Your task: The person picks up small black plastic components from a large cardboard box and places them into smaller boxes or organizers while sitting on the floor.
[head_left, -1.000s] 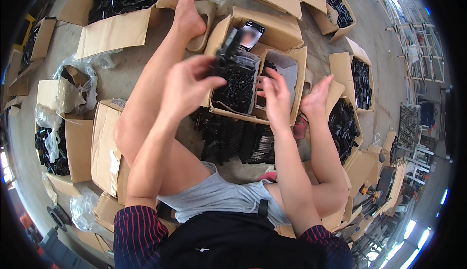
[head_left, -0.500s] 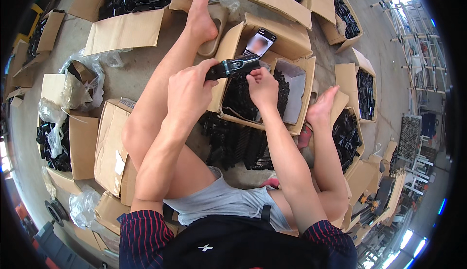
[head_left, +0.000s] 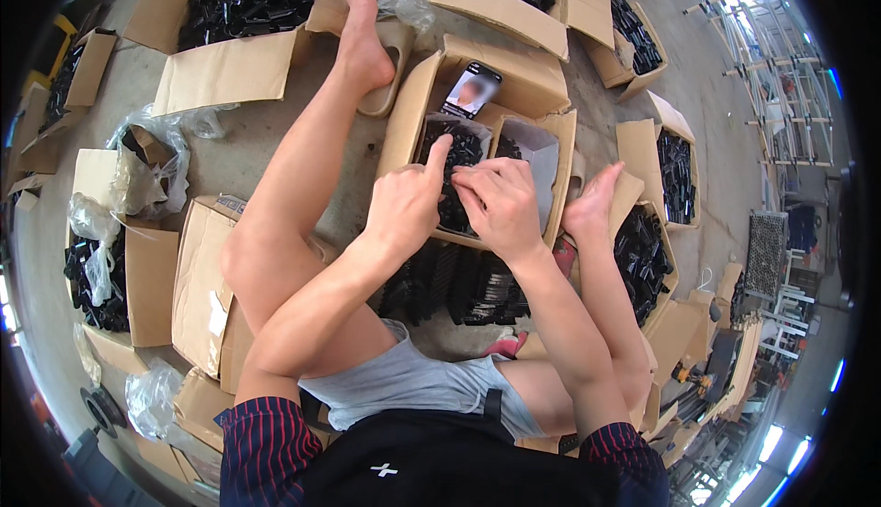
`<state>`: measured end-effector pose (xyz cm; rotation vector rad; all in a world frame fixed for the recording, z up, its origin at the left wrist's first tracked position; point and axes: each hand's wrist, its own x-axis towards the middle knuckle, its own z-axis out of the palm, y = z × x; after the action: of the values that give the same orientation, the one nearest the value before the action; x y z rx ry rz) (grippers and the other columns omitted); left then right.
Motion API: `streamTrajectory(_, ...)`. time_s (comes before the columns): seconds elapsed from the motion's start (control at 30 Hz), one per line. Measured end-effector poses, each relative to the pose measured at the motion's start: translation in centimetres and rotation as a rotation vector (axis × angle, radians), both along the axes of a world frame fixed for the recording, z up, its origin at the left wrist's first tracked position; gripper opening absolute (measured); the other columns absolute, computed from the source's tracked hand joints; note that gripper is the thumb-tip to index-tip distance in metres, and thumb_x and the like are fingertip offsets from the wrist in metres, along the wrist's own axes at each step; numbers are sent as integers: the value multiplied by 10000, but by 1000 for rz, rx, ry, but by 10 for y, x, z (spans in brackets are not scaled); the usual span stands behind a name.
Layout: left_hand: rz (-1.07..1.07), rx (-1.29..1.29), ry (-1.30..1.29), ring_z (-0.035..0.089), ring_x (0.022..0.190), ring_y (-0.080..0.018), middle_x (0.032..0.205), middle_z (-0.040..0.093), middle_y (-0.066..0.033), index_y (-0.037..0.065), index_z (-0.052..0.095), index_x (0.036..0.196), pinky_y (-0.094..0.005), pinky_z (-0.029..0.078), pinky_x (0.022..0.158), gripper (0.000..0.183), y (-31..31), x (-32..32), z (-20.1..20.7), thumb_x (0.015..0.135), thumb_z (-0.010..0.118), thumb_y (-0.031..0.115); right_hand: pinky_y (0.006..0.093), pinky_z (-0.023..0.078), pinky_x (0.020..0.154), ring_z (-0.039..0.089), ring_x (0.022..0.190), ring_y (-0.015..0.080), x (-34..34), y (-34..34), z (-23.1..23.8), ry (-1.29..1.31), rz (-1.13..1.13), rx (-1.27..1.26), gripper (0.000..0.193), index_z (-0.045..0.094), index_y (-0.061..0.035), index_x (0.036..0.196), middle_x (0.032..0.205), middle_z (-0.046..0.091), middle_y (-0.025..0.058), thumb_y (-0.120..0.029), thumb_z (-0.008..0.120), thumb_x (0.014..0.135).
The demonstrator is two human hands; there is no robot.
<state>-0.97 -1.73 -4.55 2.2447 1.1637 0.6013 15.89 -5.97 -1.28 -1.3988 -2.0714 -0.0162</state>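
Observation:
Both my hands are over an open cardboard box (head_left: 404,131) between my legs. Small black parts (head_left: 456,144) fill its left inner compartment, and a few lie in the grey-lined right one (head_left: 541,163). My left hand (head_left: 404,206) has most fingers curled under, with one digit pointing up; anything in its grasp is hidden. Close beside it, the fingertips of my right hand (head_left: 505,204) are pinched together, and I cannot make out what is between them. Just below the hands, black parts (head_left: 468,282) are stacked in rows on the floor.
A lit phone (head_left: 472,90) leans inside the box's far end. Open cartons of black parts stand around me, such as a large one (head_left: 225,71) at far left and another (head_left: 677,177) at right. Plastic bags (head_left: 151,388) lie at left; metal racks (head_left: 766,76) stand far right.
The black hinge-like piece that showed between my hands is no longer visible. My left hand has moved down and turned over, and my right hand has turned into a pinch beside it.

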Motion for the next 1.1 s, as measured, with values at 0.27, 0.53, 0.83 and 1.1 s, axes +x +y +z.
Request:
streamTrajectory(0.27,16,2,-39,689,722,-383,727,665,-165,32,458,1213,-499,540,615,525,-5,-2,-1,741,674,-49,379,452,850,635,895,208,-4,0,-4,0,-2,-78,134,703,-96,889,878,714,7,-84,765,771)
streamTrajectory(0.53,20,-37,-41,682,710,-394,711,656,-170,50,447,1066,-507,526,598,377,-7,-2,2,774,669,-37,380,445,868,630,937,214,-4,-1,-9,8,-8,-126,111,703,-93,873,894,713,12,-88,752,773)
streamTrajectory(0.83,16,-34,-60,687,715,-384,719,661,-169,57,456,1060,-499,530,600,368,-7,-1,1,782,684,-23,378,462,855,649,917,234,-2,-4,-8,61,-9,-131,145,720,-66,877,887,716,40,-34,766,743)
streamTrajectory(1.1,8,-86,-40,696,753,-386,762,681,-166,72,489,1071,-495,544,653,366,-7,-4,3,790,717,13,374,482,872,664,935,253,0,-1,2,83,-27,-96,100,736,-58,887,911,729,67,-53,764,791)
